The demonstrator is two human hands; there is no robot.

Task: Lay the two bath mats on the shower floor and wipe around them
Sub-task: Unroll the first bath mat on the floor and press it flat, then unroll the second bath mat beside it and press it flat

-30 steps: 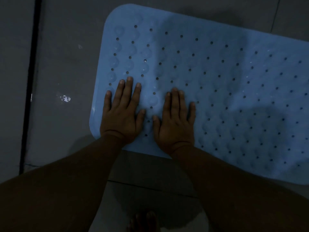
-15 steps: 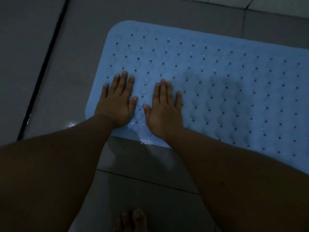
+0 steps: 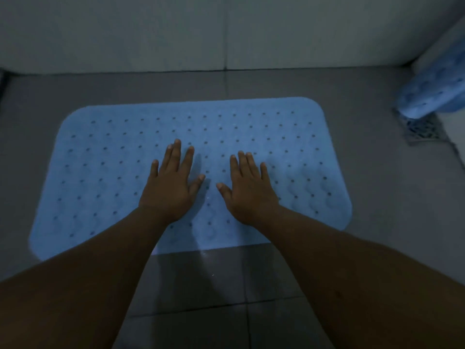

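- Shower floor (image 3: 372, 197) of grey tile now fills the frame from the pale wall at the top to the near edge, where a second ago only a corner of mat and tile showed; the view has pulled back and up.
- Blue mat (image 3: 105, 172), dotted with drain holes, lies flat across the middle of the frame, all four rounded corners down; laying this first one looks nearly finished.
- Second mat (image 3: 435, 94), blue and crumpled, has come into view at the upper right, beside a floor drain (image 3: 422, 129), not yet spread, so half the laying remains, and no cloth for wiping is in sight.
- Left hand (image 3: 171, 190) has shifted from the mat's left corner to its centre, palm down, grip spread wide and holding nothing.
- Right hand (image 3: 249, 190) presses beside it, a gap apart, fingers likewise splayed and empty.
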